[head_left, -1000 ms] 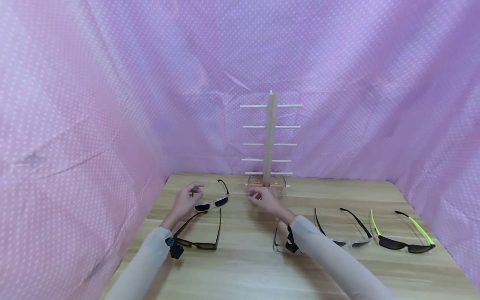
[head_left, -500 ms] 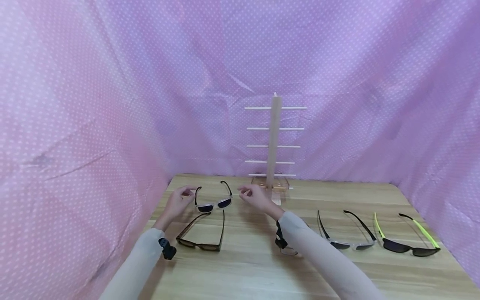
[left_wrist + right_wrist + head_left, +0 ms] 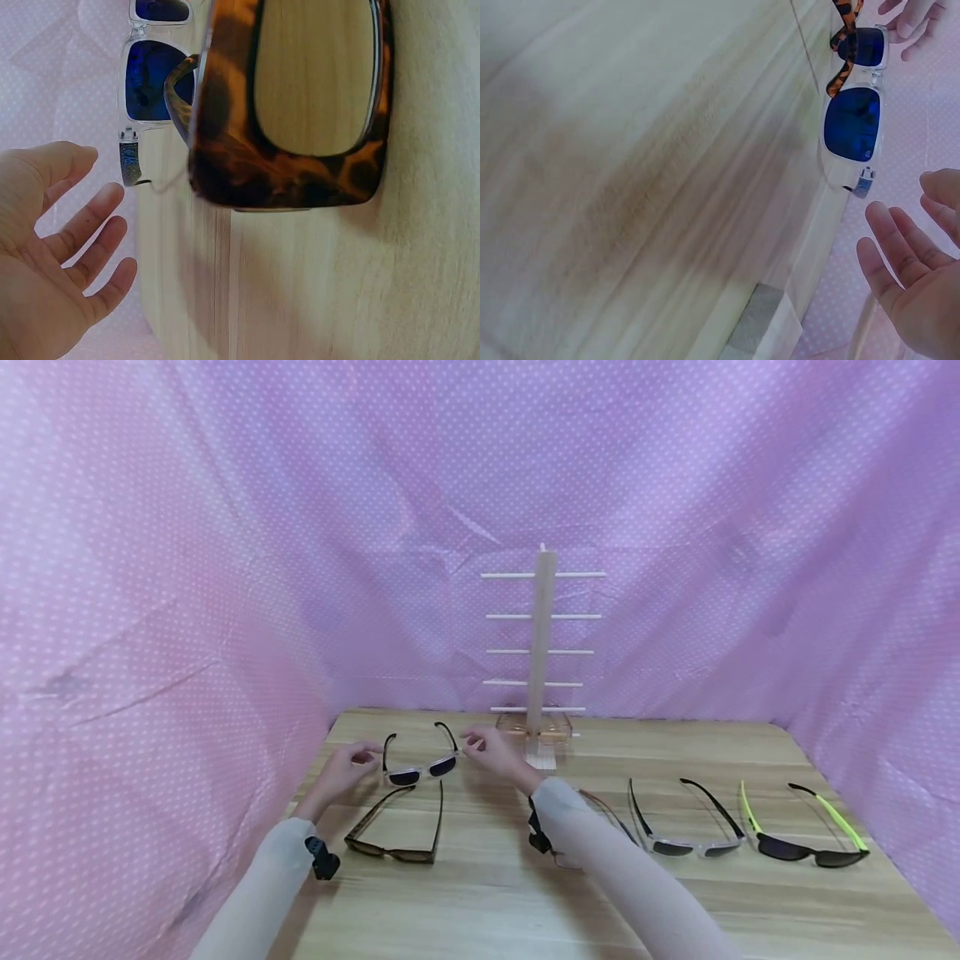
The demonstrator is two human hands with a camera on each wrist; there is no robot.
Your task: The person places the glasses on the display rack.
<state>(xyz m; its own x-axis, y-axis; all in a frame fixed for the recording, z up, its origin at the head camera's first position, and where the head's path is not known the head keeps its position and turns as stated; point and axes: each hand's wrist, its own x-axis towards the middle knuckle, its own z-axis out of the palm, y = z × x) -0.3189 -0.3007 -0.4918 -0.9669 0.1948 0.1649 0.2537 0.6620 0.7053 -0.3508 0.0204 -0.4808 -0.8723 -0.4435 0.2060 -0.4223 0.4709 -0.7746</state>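
Observation:
Clear-framed sunglasses [image 3: 405, 777] with dark blue lenses and black temples lie at the table's back left, temples pointing away. My left hand [image 3: 347, 770] is just left of them, fingers loosely bent with nothing in them. On the other side my right hand [image 3: 493, 750] hovers close to the right temple, its thumb and fingers apart. In the left wrist view, the left hand [image 3: 64, 255] has thumb and fingers spread near the sunglasses' hinge. Tortoiseshell sunglasses [image 3: 410, 856] lie in front of the clear pair. The right wrist view shows the right hand [image 3: 919, 277] holding nothing.
A wooden display rack [image 3: 542, 643] with several crossbars stands at the back, amber-tinted glasses [image 3: 558, 729] at its foot. On the right lie black-armed sunglasses [image 3: 672, 848] and sunglasses with yellow-green arms [image 3: 783, 847]. My right forearm partly covers another pair of glasses [image 3: 609, 812].
The left hand has drawn back leftward from over the clear-framed sunglasses to beside them. The right hand has moved left, from the rack's base toward their right temple.

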